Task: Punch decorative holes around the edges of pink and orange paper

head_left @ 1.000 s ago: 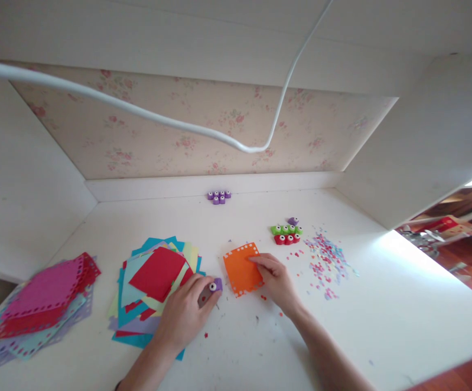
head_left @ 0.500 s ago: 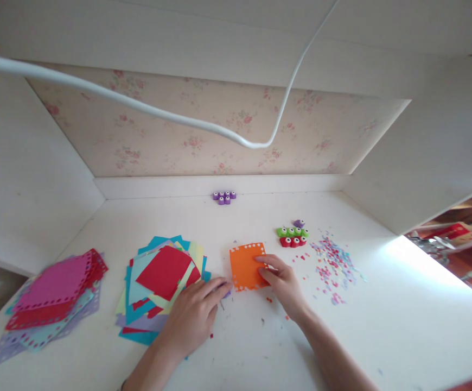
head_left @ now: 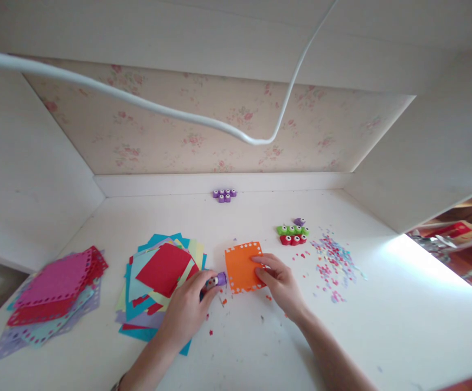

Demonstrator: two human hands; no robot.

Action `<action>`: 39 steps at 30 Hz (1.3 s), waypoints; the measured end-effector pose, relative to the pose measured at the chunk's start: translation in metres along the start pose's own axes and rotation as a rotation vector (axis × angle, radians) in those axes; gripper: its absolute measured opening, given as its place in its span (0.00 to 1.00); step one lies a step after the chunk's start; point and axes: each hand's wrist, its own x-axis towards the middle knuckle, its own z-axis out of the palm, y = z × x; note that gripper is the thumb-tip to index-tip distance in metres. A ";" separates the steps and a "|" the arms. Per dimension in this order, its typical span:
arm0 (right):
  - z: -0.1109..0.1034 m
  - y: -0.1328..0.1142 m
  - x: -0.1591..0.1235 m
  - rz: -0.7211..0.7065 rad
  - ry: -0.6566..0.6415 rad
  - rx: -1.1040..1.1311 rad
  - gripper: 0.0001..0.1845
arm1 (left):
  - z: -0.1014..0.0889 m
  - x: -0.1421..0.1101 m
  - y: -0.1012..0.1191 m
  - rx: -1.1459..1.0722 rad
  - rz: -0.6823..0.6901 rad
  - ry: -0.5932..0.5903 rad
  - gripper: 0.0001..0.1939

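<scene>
A square of orange paper [head_left: 242, 269] lies on the white tabletop, with small punched holes along its top, right and bottom edges. My right hand [head_left: 280, 279] pinches its right side between thumb and fingers. My left hand [head_left: 193, 301] grips a small purple craft punch [head_left: 221, 279] at the paper's left edge, thumb and fingers around it; whether the paper sits in its slot I cannot tell. Orange and red punched bits lie below the punch and the paper. Beside my left hand is a pile of coloured paper [head_left: 163, 269], red on top.
Punched sheets [head_left: 55, 279] are stacked at far left. Purple punches [head_left: 224, 195] stand by the back wall; green punches [head_left: 293, 230], red punches [head_left: 293, 239] and one purple punch [head_left: 299, 221] sit right of the paper. Confetti [head_left: 333, 263] is spread farther right. A white cable [head_left: 203, 122] hangs in front.
The orange paper has shifted slightly left. My left hand has turned and drawn back a little, so the purple punch now shows more. My right hand still holds the paper.
</scene>
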 end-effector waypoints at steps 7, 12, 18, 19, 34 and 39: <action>-0.001 0.006 0.000 -0.089 -0.022 -0.167 0.16 | 0.000 0.000 0.004 0.035 0.027 0.002 0.11; -0.001 0.008 -0.001 -0.143 -0.027 -0.225 0.16 | -0.001 0.001 0.004 0.042 0.062 0.011 0.12; -0.002 0.009 -0.001 -0.176 -0.019 -0.282 0.17 | -0.001 0.000 0.004 0.028 0.081 0.019 0.11; -0.002 0.009 -0.001 -0.178 -0.021 -0.285 0.17 | -0.001 0.000 0.003 0.026 0.079 0.018 0.11; -0.003 0.004 -0.003 -0.202 0.020 -0.277 0.16 | 0.000 0.001 0.003 0.027 0.085 0.017 0.10; -0.002 0.004 -0.003 -0.186 -0.006 -0.268 0.16 | 0.001 0.000 0.002 0.046 0.089 -0.004 0.10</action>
